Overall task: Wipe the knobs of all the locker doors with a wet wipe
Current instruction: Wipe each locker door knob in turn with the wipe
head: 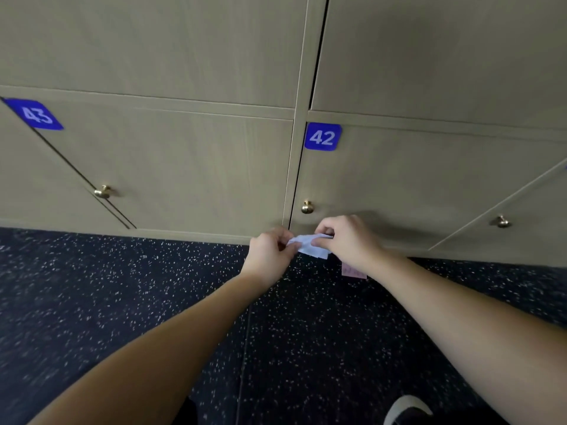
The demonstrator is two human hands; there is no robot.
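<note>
Both hands meet low in front of the lockers, each grip pinching an end of the pale blue wet wipe (310, 245), which hangs crumpled between them. The left hand (270, 251) pinches the wipe's left corner with curled fingers; the right hand (346, 240) has its fingers and thumb closed round the other end. Just above the two grips, a little toward the left one, sits the brass knob (307, 207) of the door marked by the blue 42 plate (322, 136); neither hand nor wipe touches it. Well off to the left of the grips is a second knob (102, 191) beside the 43 plate (35, 114), and far right a third knob (502, 221). Just below the right wrist a small pink packet (352, 270) lies on the dark speckled floor (122, 286), partly hidden by the arm
</note>
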